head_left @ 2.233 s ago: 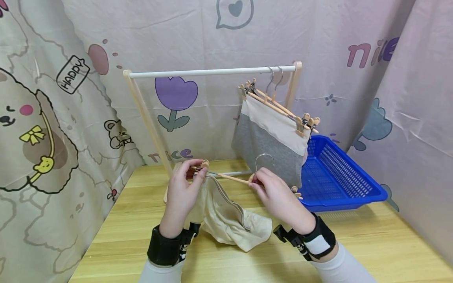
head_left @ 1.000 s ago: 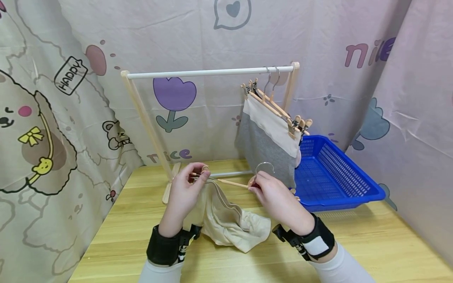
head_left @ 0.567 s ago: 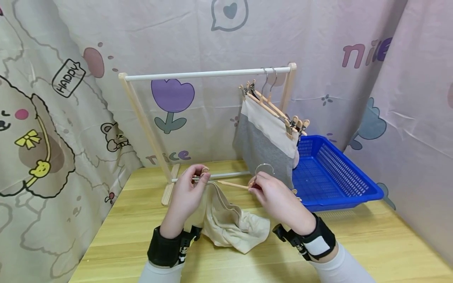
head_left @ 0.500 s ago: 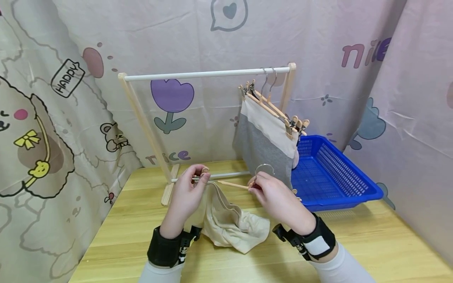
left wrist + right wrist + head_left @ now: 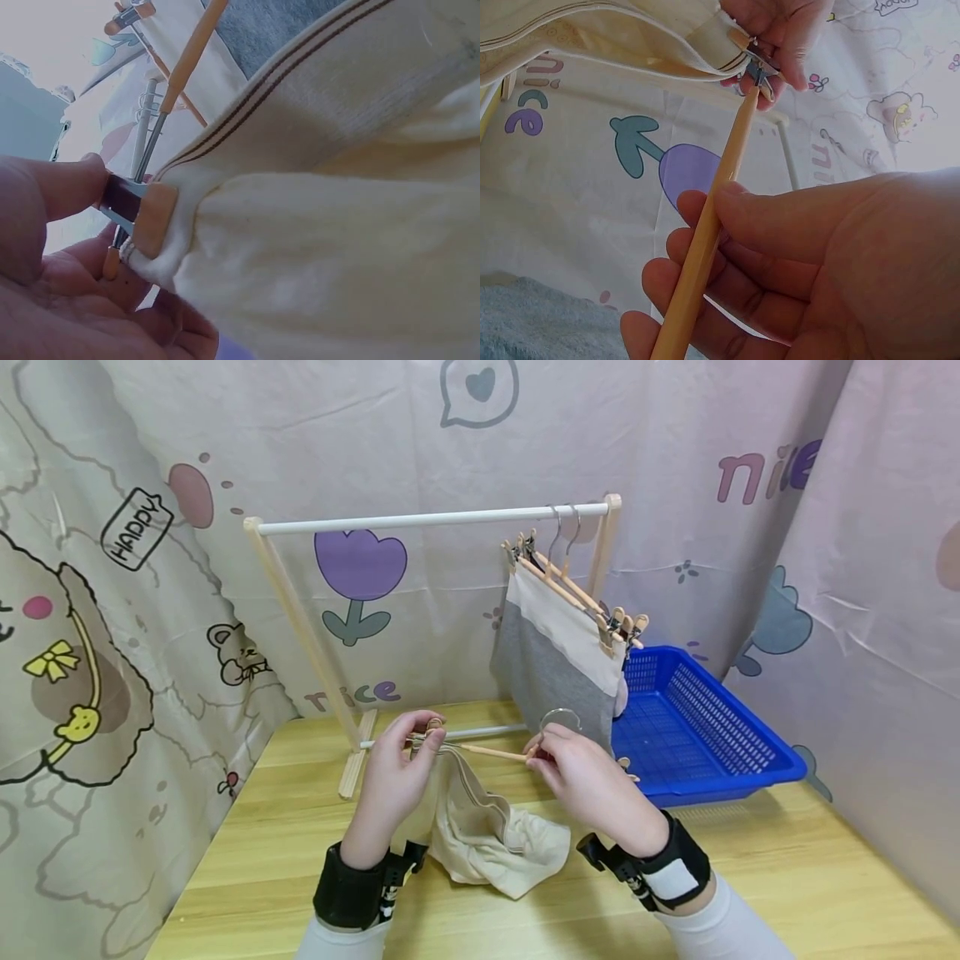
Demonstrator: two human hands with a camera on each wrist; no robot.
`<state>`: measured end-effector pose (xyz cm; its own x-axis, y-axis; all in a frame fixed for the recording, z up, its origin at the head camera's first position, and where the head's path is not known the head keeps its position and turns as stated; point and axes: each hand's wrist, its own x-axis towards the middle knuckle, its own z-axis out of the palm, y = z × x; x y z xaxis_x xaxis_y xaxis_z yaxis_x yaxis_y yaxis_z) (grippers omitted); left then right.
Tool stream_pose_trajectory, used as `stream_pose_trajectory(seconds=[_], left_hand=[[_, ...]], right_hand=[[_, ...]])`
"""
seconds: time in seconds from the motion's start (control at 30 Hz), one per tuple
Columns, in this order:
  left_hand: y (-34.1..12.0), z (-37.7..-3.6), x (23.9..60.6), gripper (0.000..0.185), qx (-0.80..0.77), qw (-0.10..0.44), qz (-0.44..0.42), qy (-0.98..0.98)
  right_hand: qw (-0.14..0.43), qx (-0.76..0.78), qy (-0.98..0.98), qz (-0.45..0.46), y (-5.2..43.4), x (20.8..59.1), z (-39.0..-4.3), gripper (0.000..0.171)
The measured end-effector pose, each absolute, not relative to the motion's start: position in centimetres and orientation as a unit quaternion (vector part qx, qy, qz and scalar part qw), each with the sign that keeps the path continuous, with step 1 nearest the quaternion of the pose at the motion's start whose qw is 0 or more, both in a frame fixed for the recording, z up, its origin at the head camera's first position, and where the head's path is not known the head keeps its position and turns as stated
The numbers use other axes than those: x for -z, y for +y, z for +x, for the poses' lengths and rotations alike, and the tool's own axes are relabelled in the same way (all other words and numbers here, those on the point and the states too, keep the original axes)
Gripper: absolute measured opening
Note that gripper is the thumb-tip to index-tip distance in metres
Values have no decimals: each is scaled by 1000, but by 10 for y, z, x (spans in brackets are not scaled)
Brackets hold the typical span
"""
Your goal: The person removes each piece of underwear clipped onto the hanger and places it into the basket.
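My left hand [image 5: 397, 768] pinches the metal-and-wood clip [image 5: 156, 220] at the left end of a wooden clip hanger [image 5: 491, 752]. A cream garment [image 5: 495, 852] with two brown stitch lines along its edge is caught in that clip. The rest of it droops loosely over the table. My right hand [image 5: 592, 777] holds the hanger by its middle, just below the metal hook [image 5: 561, 714]. In the right wrist view the thumb and fingers are around the wooden bar [image 5: 705, 240]. Beyond the right hand, the hanger's other clip [image 5: 628, 770] shows without cloth.
A small rack with a white rail [image 5: 435, 518] stands at the back of the wooden table [image 5: 247, 860]. Two clip hangers hang at its right end, with a grey-and-white garment [image 5: 555, 660] in front. A blue basket [image 5: 750, 781] sits to the right. A patterned curtain [image 5: 480, 460] closes the background.
Both hands keep their holds, and the hanger has dropped slightly in the head view. The hung grey-and-white garment has swung a little to the left. The whole head view has shifted slightly.
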<state>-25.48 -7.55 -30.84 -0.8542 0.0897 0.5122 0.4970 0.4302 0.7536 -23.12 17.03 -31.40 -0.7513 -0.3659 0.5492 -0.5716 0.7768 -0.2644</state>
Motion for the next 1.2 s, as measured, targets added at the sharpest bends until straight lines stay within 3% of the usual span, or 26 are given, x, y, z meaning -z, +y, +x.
stream_pose_trajectory(seconds=[0.43,1.2], left_hand=[[-73,-259,315,17,497,199,-170,-828],[-65,-259,316,13,509,249,-179,-805]], right_hand=[[237,-192,-920,246,176,310,-229,4],[235,-188,-921,248,179,307,-227,3]])
